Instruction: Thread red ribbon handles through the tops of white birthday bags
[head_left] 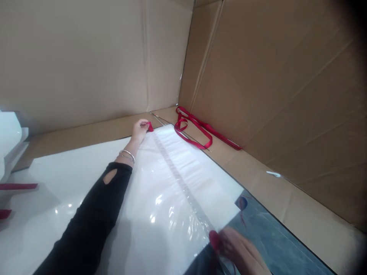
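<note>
My left hand (140, 130), at the far end of a white sheet, pinches a small red ribbon end (150, 126). Near the bottom right, my right hand (239, 248) is slightly blurred, its fingers closed on another red ribbon piece (213, 238). Between the two hands a clear, shiny strip (183, 186) runs diagonally across the glossy plastic-covered white sheet (155, 191). Metal bracelets circle my left wrist, above a black sleeve. A dark, thin object lies under my right hand, too hidden to make out.
Loops of red ribbon (210, 133) lie by the cardboard wall (258, 76). Thin rods rest near the far corner. A small white item (273, 174) lies at the right. Two red strips (18, 186) and white plastic (8, 137) are at the left; a grey-green surface (269, 240) shows lower right.
</note>
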A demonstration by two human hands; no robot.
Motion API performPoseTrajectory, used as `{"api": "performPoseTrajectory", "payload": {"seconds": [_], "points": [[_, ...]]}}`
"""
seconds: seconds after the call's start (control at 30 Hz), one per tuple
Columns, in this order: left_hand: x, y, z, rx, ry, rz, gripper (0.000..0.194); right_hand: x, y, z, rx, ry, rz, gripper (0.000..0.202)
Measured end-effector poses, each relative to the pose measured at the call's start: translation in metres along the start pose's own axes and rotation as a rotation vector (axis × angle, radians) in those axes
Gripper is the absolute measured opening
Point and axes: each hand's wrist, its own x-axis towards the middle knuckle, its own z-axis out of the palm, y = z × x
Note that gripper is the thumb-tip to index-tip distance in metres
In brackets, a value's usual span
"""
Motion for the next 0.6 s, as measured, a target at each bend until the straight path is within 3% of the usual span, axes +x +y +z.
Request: {"api": "performPoseTrajectory", "payload": {"seconds": [0.17, 0.6], "points": [[-0.002, 0.008, 0.004, 0.075, 0.043, -0.013, 0.01, 0.013, 0.002, -0.003, 0.046, -0.04, -0.069, 0.045], [0.002, 0.008, 0.007, 0.306, 0.107, -0.04, 0.012, 0.018, 0.002, -0.009, -0.002, -0.151, -0.135, 0.045]]}}
